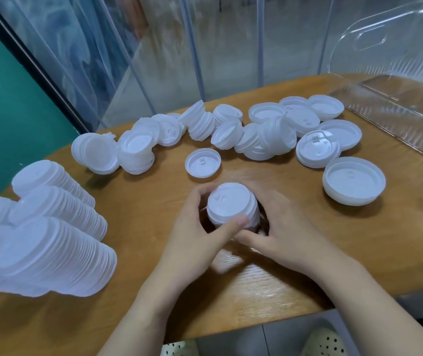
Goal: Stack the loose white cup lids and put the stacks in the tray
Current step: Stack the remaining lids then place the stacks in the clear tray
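Head view: a short lid stack (pixel 232 208) stands between both hands; left hand (pixel 197 227) and right hand (pixel 279 232) curl around it.

Bare forearms, cream perforated clogs (pixel 326 343) on feet.

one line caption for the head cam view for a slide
Left hand and right hand grip a short stack of white plastic cup lids on the wooden table.
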The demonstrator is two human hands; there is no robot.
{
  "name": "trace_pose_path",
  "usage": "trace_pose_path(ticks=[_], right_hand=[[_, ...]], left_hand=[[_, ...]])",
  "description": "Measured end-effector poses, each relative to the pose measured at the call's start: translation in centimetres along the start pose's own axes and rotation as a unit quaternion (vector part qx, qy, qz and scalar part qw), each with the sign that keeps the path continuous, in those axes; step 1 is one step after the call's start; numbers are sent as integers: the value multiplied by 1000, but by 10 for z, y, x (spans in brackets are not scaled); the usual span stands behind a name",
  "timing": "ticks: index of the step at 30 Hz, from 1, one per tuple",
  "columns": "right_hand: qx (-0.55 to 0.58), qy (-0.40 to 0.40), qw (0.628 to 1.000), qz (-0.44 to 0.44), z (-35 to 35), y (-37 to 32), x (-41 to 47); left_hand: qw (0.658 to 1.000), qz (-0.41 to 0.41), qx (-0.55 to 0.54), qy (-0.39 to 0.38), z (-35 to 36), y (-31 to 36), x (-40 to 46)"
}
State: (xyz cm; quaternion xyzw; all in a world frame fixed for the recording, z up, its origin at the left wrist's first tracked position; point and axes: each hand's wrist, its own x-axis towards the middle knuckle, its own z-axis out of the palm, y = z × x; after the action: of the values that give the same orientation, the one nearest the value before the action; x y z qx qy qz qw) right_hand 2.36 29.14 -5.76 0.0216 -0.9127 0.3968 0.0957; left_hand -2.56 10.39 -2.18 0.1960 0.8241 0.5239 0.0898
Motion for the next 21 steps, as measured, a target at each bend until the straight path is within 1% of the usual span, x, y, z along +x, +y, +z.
trace_pose_path(ticks=[2, 7, 11, 13, 15, 16, 17, 19, 20, 21], right_hand=[[5, 5, 1000, -2, -1, -1, -1], [11, 1, 1000, 2, -3, 0, -2], [17, -12, 1000, 12, -2, -1, -3], [15, -16, 1000, 18, -4, -3, -4], [11, -21, 999, 27, -7, -5, -4], [16, -24, 999, 30, -8, -5, -5], [23, -27, 999, 30, -10, -6, -5], [37, -34, 998, 36, -13, -7, -6], [40, -34, 998, 36, -14, -8, -6], [40, -33, 998, 35, -14, -10, -5]], left_hand=[[1000, -2, -25, -8, -3, 2, 1], [999, 17, -35, -17, -6, 0, 4], [999, 33, -12, -19, -7, -5, 5], [997, 60, 42, 7, -10, -12, 11], [987, 90, 114, 66, -16, -23, 24], [975, 110, 170, 94, -20, -29, 34], [955, 132, 242, 112, -23, -33, 45], [906, 158, 376, 111, -25, -42, 67], [891, 163, 411, 103, -24, -47, 75], [883, 169, 426, 99, -23, -52, 82]])
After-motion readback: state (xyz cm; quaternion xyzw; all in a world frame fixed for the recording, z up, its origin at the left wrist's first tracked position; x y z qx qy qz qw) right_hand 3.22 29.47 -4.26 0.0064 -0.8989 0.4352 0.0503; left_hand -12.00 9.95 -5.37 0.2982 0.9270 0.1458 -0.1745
